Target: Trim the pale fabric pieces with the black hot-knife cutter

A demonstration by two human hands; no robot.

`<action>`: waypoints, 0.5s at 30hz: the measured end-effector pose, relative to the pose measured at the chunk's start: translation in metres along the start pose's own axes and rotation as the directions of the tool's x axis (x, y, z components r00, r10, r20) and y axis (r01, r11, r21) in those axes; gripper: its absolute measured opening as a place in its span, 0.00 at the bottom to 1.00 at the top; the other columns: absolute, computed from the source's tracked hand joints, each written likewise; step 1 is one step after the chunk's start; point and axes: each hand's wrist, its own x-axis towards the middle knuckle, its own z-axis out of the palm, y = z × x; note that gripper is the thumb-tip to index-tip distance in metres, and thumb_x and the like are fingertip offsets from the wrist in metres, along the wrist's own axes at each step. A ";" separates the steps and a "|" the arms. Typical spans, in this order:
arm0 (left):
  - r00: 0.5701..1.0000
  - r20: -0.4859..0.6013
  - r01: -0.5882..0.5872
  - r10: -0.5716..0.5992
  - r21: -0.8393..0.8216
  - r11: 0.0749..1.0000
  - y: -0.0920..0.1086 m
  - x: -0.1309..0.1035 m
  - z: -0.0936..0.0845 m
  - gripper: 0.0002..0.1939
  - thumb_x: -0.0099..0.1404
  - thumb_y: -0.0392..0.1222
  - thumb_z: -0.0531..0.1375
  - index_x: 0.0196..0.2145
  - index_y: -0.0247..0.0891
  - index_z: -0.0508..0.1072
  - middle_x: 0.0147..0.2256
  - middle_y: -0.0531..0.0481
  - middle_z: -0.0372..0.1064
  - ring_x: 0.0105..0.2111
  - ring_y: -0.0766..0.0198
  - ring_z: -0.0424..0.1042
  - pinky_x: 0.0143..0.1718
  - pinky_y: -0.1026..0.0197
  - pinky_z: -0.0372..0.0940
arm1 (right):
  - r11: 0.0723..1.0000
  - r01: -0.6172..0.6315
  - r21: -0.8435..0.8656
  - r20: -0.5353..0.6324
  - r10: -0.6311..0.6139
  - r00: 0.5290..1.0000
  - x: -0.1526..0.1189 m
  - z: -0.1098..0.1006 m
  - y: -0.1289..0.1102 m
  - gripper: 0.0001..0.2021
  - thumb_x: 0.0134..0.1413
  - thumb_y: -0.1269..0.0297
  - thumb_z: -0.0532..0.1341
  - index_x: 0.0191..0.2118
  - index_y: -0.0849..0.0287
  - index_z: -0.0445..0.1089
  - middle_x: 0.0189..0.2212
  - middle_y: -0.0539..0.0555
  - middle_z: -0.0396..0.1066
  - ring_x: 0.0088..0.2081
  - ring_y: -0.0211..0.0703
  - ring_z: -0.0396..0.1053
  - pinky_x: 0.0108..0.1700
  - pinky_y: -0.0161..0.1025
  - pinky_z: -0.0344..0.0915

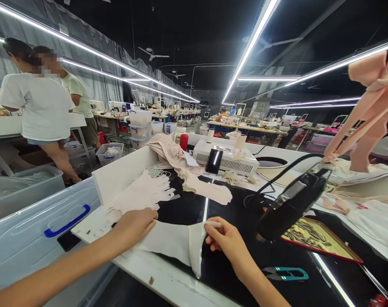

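A pale, curved fabric piece (171,241) stretches between my hands above the glossy black tabletop, its right end showing a folded whitish strip. My right hand (224,238) pinches the upper corner of that end between thumb and fingers. At the other end, my left hand (138,224) is closed on the fabric; its fingertips are partly hidden. Just beyond my left hand lies a spread stack of cream fabric pieces (146,192). Another cream strip (207,187) lies farther back on the black surface.
Teal thread snips (288,273) lie right of my right hand, near a red-rimmed tray (322,241) of seeds. A black machine head (293,204) stands at right. Behind are a phone (214,161), white box (226,155) and red thread cone (183,142). Two people stand at left.
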 end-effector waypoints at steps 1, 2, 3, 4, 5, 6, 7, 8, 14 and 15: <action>0.996 -0.075 -0.033 0.039 0.079 0.996 0.003 0.004 0.004 0.14 0.74 0.33 0.51 0.42 0.36 0.76 0.44 0.41 0.76 0.43 0.52 0.75 0.45 0.53 0.70 | 0.999 0.020 -0.036 -0.005 -0.021 1.000 0.007 0.002 -0.001 0.20 0.47 0.45 0.69 0.35 0.58 0.73 0.19 0.50 0.75 0.18 0.38 0.68 0.25 0.35 0.65; 0.985 -0.135 -0.090 0.107 0.127 0.988 0.007 0.007 0.009 0.15 0.73 0.30 0.49 0.44 0.35 0.76 0.48 0.38 0.76 0.47 0.50 0.75 0.49 0.49 0.70 | 0.996 0.047 -0.078 -0.010 -0.048 0.999 0.012 0.003 -0.002 0.17 0.49 0.48 0.67 0.34 0.58 0.73 0.19 0.50 0.75 0.18 0.38 0.68 0.25 0.36 0.65; 0.960 -0.186 -0.177 0.207 0.166 0.970 0.012 0.009 0.015 0.16 0.74 0.28 0.49 0.45 0.35 0.76 0.50 0.37 0.75 0.50 0.49 0.75 0.52 0.47 0.70 | 0.989 0.077 -0.123 -0.012 -0.079 0.997 0.017 0.004 -0.002 0.15 0.51 0.50 0.66 0.34 0.57 0.72 0.19 0.49 0.75 0.17 0.39 0.68 0.25 0.36 0.66; 0.916 -0.230 -0.286 0.329 0.202 0.937 0.018 0.010 0.020 0.15 0.75 0.29 0.49 0.47 0.35 0.75 0.52 0.37 0.75 0.52 0.49 0.75 0.54 0.47 0.71 | 0.979 0.108 -0.170 -0.012 -0.112 0.994 0.021 0.004 -0.003 0.12 0.54 0.52 0.64 0.34 0.57 0.72 0.19 0.49 0.75 0.17 0.39 0.69 0.25 0.36 0.67; 0.857 -0.260 -0.394 0.445 0.225 0.891 0.024 0.011 0.026 0.14 0.77 0.30 0.51 0.50 0.35 0.75 0.52 0.39 0.76 0.53 0.50 0.75 0.55 0.47 0.71 | 0.965 0.141 -0.220 -0.011 -0.147 0.989 0.024 0.003 -0.002 0.10 0.56 0.55 0.62 0.35 0.57 0.72 0.19 0.48 0.75 0.18 0.39 0.69 0.26 0.37 0.67; 0.800 -0.277 -0.484 0.532 0.227 0.845 0.030 0.012 0.032 0.13 0.78 0.32 0.53 0.52 0.35 0.75 0.53 0.40 0.76 0.54 0.51 0.75 0.56 0.48 0.72 | 0.946 0.174 -0.273 -0.012 -0.185 0.983 0.027 0.000 -0.002 0.09 0.58 0.58 0.60 0.36 0.56 0.73 0.20 0.48 0.74 0.19 0.40 0.70 0.26 0.37 0.67; 0.759 -0.282 -0.550 0.588 0.207 0.809 0.036 0.012 0.038 0.12 0.78 0.35 0.55 0.54 0.36 0.75 0.54 0.42 0.76 0.55 0.52 0.75 0.58 0.49 0.72 | 0.921 0.208 -0.329 -0.018 -0.226 0.974 0.030 -0.003 -0.002 0.08 0.59 0.60 0.59 0.37 0.56 0.73 0.21 0.48 0.74 0.20 0.40 0.71 0.26 0.37 0.67; 0.733 -0.278 -0.595 0.620 0.178 0.783 0.040 0.013 0.044 0.12 0.78 0.37 0.57 0.55 0.37 0.75 0.55 0.43 0.76 0.56 0.52 0.75 0.59 0.49 0.71 | 0.890 0.242 -0.387 -0.027 -0.273 0.962 0.032 -0.007 -0.001 0.07 0.60 0.63 0.58 0.38 0.56 0.73 0.24 0.50 0.75 0.23 0.41 0.72 0.28 0.37 0.68; 0.718 -0.251 -0.660 0.649 0.052 0.749 0.041 0.017 0.064 0.16 0.78 0.40 0.59 0.60 0.36 0.74 0.60 0.41 0.73 0.61 0.50 0.72 0.64 0.48 0.68 | 0.648 0.401 -0.647 -0.010 -0.533 0.846 0.022 -0.022 0.000 0.12 0.66 0.71 0.55 0.47 0.56 0.75 0.48 0.60 0.76 0.48 0.51 0.75 0.48 0.45 0.70; 0.724 -0.251 -0.657 0.642 0.034 0.753 0.040 0.017 0.065 0.16 0.78 0.40 0.59 0.60 0.37 0.74 0.61 0.41 0.73 0.62 0.50 0.71 0.65 0.48 0.67 | 0.609 0.437 -0.662 0.030 -0.560 0.828 0.015 -0.020 0.001 0.12 0.67 0.70 0.55 0.47 0.55 0.76 0.48 0.59 0.77 0.48 0.52 0.74 0.49 0.46 0.70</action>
